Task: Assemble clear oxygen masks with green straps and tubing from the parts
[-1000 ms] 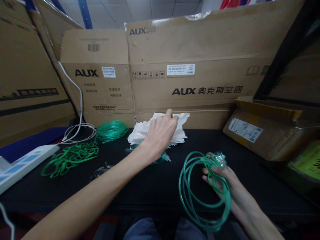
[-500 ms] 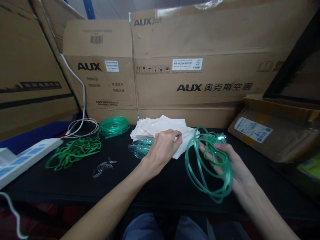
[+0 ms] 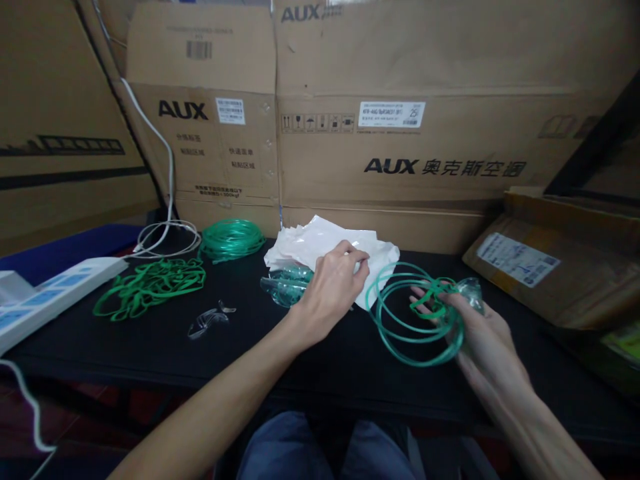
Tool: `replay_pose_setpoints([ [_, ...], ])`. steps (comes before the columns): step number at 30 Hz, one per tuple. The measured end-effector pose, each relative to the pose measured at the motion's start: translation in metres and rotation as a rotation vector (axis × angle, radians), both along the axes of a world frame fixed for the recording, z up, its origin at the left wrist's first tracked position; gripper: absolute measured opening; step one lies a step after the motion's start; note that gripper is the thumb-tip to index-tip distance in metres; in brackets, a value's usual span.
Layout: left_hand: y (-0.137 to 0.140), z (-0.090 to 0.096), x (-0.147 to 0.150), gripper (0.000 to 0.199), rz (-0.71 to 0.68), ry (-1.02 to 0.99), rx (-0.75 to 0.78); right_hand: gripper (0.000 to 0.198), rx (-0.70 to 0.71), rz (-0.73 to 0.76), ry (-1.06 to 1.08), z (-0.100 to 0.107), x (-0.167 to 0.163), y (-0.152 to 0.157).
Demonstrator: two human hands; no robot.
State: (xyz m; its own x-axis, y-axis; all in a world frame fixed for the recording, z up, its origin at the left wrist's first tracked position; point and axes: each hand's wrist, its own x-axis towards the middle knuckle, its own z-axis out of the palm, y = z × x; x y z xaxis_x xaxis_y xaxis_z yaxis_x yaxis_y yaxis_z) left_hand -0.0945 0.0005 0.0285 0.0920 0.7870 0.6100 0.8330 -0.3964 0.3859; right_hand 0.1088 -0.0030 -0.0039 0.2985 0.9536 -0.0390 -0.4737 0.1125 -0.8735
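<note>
My right hand (image 3: 480,333) is closed round a loose coil of green clear tubing (image 3: 400,357). A green elastic band (image 3: 434,300) and a clear plastic piece (image 3: 471,292), which looks like part of a mask, are bunched in the same grip. My left hand (image 3: 333,283) reaches over a pile of white bags (image 3: 325,241), thumb and forefinger pinched at the top one. Beside the left wrist lie greenish clear plastic masks (image 3: 285,285), partly hidden by that hand.
Left on the black table (image 3: 280,360) are a coil of green tubing (image 3: 233,239), tangled green elastic bands (image 3: 155,287), small clear plastic pieces (image 3: 210,320) and a white power strip (image 3: 55,297). Large cardboard (image 3: 400,73) stands behind; a taped carton (image 3: 550,267) sits right.
The right hand has moved slightly right and turned, showing more of the clear plastic piece; its tubing loops have spread leftward. My left hand stays at the white bags. The camera has tilted down.
</note>
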Motion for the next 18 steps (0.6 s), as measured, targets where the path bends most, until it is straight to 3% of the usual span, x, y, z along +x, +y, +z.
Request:
replay_pose_setpoints([
  [4,-0.001,-0.002,0.005,0.021,0.002,0.005,0.015,0.02,0.019,-0.04,0.062,0.004,-0.003,0.003],
  [13,-0.002,-0.004,0.007,0.025,-0.028,0.059,-0.049,0.024,-0.197,0.11,0.068,0.025,0.011,0.005],
  [18,-0.002,-0.005,0.008,0.023,-0.066,0.034,-0.025,0.024,-0.192,0.15,0.075,0.024,0.012,0.009],
])
